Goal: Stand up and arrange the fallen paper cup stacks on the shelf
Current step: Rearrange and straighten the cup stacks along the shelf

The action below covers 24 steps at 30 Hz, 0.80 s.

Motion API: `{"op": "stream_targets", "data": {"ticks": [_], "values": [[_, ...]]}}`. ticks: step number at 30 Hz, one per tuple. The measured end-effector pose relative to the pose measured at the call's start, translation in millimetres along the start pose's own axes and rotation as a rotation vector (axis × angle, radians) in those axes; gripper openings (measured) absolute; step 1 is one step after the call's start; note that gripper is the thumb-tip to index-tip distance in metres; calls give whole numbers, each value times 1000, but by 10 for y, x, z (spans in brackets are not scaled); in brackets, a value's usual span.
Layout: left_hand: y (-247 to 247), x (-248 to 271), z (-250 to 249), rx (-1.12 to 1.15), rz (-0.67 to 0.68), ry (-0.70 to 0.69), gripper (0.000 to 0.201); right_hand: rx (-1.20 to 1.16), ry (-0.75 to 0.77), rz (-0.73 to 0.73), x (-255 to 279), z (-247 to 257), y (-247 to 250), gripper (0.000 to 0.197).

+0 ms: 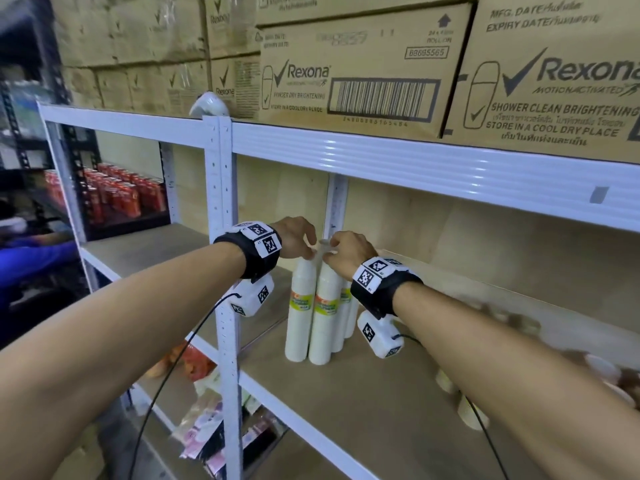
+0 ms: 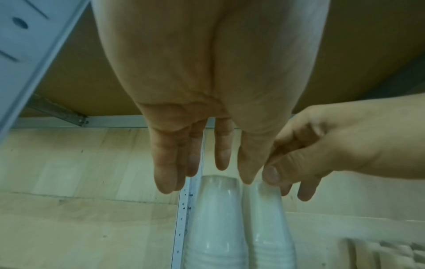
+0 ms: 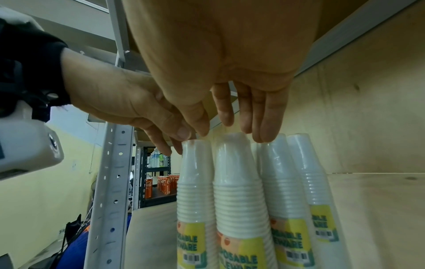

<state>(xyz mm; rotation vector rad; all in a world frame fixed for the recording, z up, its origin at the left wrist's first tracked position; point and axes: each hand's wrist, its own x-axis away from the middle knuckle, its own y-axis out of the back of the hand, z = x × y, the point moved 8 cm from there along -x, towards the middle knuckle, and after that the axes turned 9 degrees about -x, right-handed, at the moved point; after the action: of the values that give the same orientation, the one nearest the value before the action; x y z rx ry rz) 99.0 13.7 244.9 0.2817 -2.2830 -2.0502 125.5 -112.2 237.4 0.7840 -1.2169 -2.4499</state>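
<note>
Several wrapped stacks of white paper cups stand upright in a tight cluster on the wooden shelf board; yellow labels show in the right wrist view. My left hand hovers over the leftmost stack, fingers straight and pointing down, thumb tip at a stack's top. My right hand is beside it, fingers extended downward, tips touching the tops of the middle stacks. Neither hand wraps round a stack.
A white slotted upright stands just left of the cups. The shelf above carries Rexona cartons. Red cans sit on a dark rack far left. Loose cups lie under my right forearm. Packets lie below.
</note>
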Motion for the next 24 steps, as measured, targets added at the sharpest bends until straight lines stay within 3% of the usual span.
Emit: {"op": "stream_targets", "data": {"ticks": [6,13,20,24], "values": [[-168,1,-8,29,6,-18,51,37,-5,40,-73,34,-140,32],[-208,-6,-53,67,-9,-68,40,35,-38,60,-90,-23,-153,34],[-166,-3,-118,88,65,-99,35,-20,-10,78,26,22,-63,25],[-121,-18,-237,76,124,-127,30,-6,-24,72,80,-35,31,31]]}}
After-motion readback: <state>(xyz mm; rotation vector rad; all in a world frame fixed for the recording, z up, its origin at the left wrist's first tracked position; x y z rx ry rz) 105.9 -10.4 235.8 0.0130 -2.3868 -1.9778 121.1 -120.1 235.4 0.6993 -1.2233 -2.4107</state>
